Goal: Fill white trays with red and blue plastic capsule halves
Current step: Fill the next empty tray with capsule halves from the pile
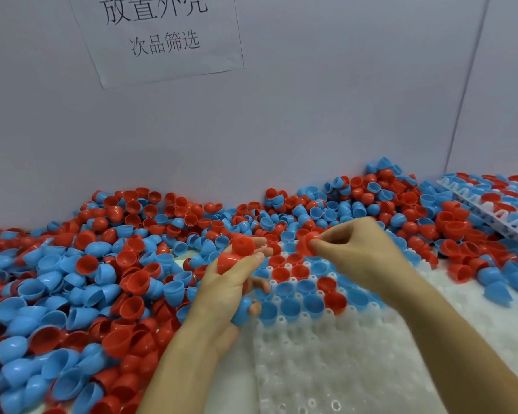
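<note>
Pinching one red half [306,245] by its rim, right hand [353,249] over tray [326,363] far rows; left hand [231,282] cupping spare red and blue halves [241,310]. Light, stiff, slick shells, probably best gripped at the rim. Loose pile [72,279] crowding tray's left and far edges; filled tray [491,204] at far right corner.
</note>
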A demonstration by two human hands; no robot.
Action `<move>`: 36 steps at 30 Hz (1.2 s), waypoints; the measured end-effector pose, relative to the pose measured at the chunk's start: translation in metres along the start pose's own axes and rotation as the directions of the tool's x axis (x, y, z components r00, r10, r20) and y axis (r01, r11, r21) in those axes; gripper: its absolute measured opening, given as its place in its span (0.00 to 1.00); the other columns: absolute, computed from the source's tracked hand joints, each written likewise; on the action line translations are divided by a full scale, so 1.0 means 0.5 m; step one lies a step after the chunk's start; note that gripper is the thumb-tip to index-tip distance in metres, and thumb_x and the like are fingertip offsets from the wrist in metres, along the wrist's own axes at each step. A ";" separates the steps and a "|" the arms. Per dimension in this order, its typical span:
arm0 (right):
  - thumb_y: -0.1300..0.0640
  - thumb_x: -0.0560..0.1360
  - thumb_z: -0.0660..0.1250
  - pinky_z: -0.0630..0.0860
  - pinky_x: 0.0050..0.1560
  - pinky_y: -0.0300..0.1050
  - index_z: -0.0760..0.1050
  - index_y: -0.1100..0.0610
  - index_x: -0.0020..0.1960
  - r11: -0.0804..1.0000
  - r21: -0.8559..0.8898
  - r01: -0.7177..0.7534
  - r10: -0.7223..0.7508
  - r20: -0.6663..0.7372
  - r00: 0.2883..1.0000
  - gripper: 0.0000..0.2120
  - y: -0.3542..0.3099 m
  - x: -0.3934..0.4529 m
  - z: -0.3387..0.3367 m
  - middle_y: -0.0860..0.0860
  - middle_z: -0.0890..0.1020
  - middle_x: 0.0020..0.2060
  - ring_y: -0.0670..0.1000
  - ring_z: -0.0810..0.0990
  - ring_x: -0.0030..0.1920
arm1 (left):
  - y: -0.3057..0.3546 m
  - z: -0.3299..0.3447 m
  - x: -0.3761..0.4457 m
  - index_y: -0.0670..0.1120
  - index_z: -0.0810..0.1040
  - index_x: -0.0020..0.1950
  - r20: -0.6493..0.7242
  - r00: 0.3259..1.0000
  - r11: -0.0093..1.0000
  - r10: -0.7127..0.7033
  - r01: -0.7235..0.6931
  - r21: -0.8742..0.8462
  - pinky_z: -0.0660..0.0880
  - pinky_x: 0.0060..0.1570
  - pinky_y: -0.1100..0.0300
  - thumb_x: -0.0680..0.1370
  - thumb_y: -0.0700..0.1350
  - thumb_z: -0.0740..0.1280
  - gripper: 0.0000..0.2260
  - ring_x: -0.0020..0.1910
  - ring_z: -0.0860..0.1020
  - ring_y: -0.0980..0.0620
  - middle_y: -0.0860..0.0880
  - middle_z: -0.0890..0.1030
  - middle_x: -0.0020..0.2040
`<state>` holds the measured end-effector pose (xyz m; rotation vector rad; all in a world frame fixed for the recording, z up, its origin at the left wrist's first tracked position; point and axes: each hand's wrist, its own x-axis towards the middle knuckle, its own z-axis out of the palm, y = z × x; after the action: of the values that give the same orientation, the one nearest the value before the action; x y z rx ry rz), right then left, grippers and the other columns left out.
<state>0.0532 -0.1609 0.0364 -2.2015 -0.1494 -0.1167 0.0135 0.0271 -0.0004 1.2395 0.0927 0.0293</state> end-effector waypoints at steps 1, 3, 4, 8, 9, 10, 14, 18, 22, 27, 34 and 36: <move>0.50 0.76 0.72 0.71 0.25 0.28 0.83 0.46 0.38 0.998 -0.067 0.001 -0.001 -0.012 1.000 0.08 0.012 0.005 -0.028 0.41 0.83 0.33 0.41 0.80 0.32 | 0.000 -0.001 0.001 0.51 0.86 0.48 -0.015 1.000 1.000 -0.002 0.002 -0.009 0.66 0.19 0.65 0.78 0.41 0.70 0.07 0.31 0.78 0.52 0.47 0.86 0.54; 0.49 0.75 0.72 0.70 0.30 0.28 0.83 0.47 0.43 0.977 -0.213 -0.023 0.014 -0.045 0.999 0.04 0.044 0.010 -0.086 0.38 0.80 0.35 0.39 0.79 0.35 | 0.001 -0.001 0.002 0.52 0.86 0.46 -0.016 1.000 1.000 -0.005 0.005 -0.005 0.66 0.19 0.65 0.78 0.41 0.69 0.08 0.31 0.78 0.52 0.47 0.86 0.53; 0.49 0.75 0.72 0.72 0.34 0.31 0.83 0.47 0.44 0.958 -0.280 -0.056 0.039 -0.066 0.997 0.03 0.063 0.011 -0.113 0.39 0.80 0.37 0.40 0.78 0.37 | 0.001 -0.001 0.002 0.52 0.86 0.45 -0.016 1.000 1.000 -0.010 0.010 -0.003 0.66 0.19 0.65 0.78 0.41 0.69 0.08 0.31 0.78 0.52 0.47 0.86 0.53; 0.53 0.74 0.74 0.83 0.47 0.47 0.85 0.52 0.49 0.817 -0.523 -0.242 0.226 -0.095 0.969 0.06 0.127 0.015 -0.170 0.50 0.85 0.46 0.46 0.80 0.41 | -0.002 -0.002 0.004 0.48 0.85 0.50 -0.027 0.999 0.999 -0.032 0.031 -0.020 0.66 0.19 0.65 0.78 0.41 0.70 0.05 0.31 0.78 0.52 0.46 0.86 0.53; 0.54 0.74 0.74 0.83 0.49 0.48 0.85 0.54 0.51 0.790 -0.548 -0.273 0.269 -0.090 0.959 0.08 0.135 0.017 -0.172 0.51 0.85 0.47 0.47 0.81 0.42 | -0.003 -0.002 0.004 0.47 0.85 0.52 -0.031 0.999 0.999 -0.034 0.033 -0.021 0.66 0.19 0.65 0.78 0.41 0.70 0.05 0.30 0.78 0.52 0.46 0.86 0.53; 0.56 0.74 0.74 0.83 0.49 0.47 0.85 0.55 0.53 0.772 -0.565 -0.292 0.300 -0.080 0.950 0.08 0.141 0.019 -0.172 0.51 0.85 0.47 0.48 0.81 0.42 | -0.003 -0.003 0.005 0.47 0.85 0.52 -0.036 0.999 0.999 -0.035 0.034 -0.020 0.66 0.18 0.65 0.78 0.41 0.70 0.06 0.30 0.78 0.52 0.46 0.86 0.53; 0.60 0.74 0.75 0.82 0.48 0.44 0.86 0.54 0.51 0.749 -0.576 -0.328 0.347 -0.081 0.934 0.07 0.147 0.022 -0.174 0.51 0.84 0.49 0.49 0.80 0.43 | -0.002 -0.005 0.006 0.46 0.84 0.53 -0.049 0.998 0.999 -0.036 0.035 -0.026 0.66 0.18 0.65 0.79 0.40 0.69 0.06 0.30 0.78 0.52 0.45 0.86 0.52; 0.61 0.73 0.76 0.79 0.41 0.41 0.85 0.54 0.53 0.766 -0.549 -0.335 0.331 -0.111 0.937 0.09 0.153 0.020 -0.181 0.52 0.83 0.48 0.49 0.80 0.43 | -0.003 -0.005 0.007 0.47 0.85 0.50 -0.043 0.998 0.999 -0.038 0.037 -0.038 0.66 0.18 0.65 0.78 0.40 0.69 0.05 0.29 0.78 0.52 0.44 0.86 0.52; 0.59 0.72 0.76 0.81 0.49 0.45 0.85 0.52 0.52 0.786 -0.537 -0.308 0.335 -0.049 0.941 0.09 0.151 0.022 -0.175 0.52 0.83 0.53 0.50 0.80 0.47 | -0.002 -0.006 0.006 0.49 0.87 0.46 -0.032 0.999 0.998 -0.038 0.036 -0.041 0.66 0.18 0.65 0.78 0.41 0.69 0.07 0.29 0.78 0.52 0.44 0.86 0.51; 0.64 0.74 0.74 0.83 0.52 0.47 0.86 0.54 0.51 0.803 -0.511 -0.307 0.322 -0.062 0.945 0.09 0.157 0.026 -0.172 0.53 0.85 0.50 0.51 0.82 0.46 | -0.001 -0.006 0.005 0.50 0.87 0.45 -0.029 0.999 0.999 -0.029 0.028 -0.040 0.66 0.18 0.65 0.79 0.41 0.69 0.08 0.30 0.78 0.52 0.44 0.86 0.51; 0.71 0.74 0.70 0.83 0.51 0.49 0.85 0.53 0.51 0.816 -0.487 -0.312 0.319 -0.071 0.945 0.15 0.162 0.028 -0.160 0.56 0.82 0.58 0.54 0.82 0.51 | 0.001 -0.005 0.005 0.49 0.87 0.45 -0.043 0.998 0.998 -0.036 0.034 -0.043 0.66 0.18 0.65 0.79 0.41 0.69 0.08 0.30 0.78 0.52 0.44 0.86 0.50; 0.70 0.73 0.71 0.83 0.49 0.47 0.85 0.52 0.49 0.825 -0.481 -0.297 0.296 -0.081 0.952 0.14 0.161 0.026 -0.166 0.55 0.83 0.55 0.53 0.82 0.49 | 0.000 -0.006 0.005 0.48 0.86 0.45 -0.047 0.998 0.998 -0.041 0.038 -0.048 0.66 0.18 0.65 0.79 0.40 0.69 0.07 0.30 0.78 0.52 0.43 0.86 0.50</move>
<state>0.0759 -0.2742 0.0233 -2.7018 0.2586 0.0223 0.0157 0.0300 -0.0014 1.1898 0.1573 0.0267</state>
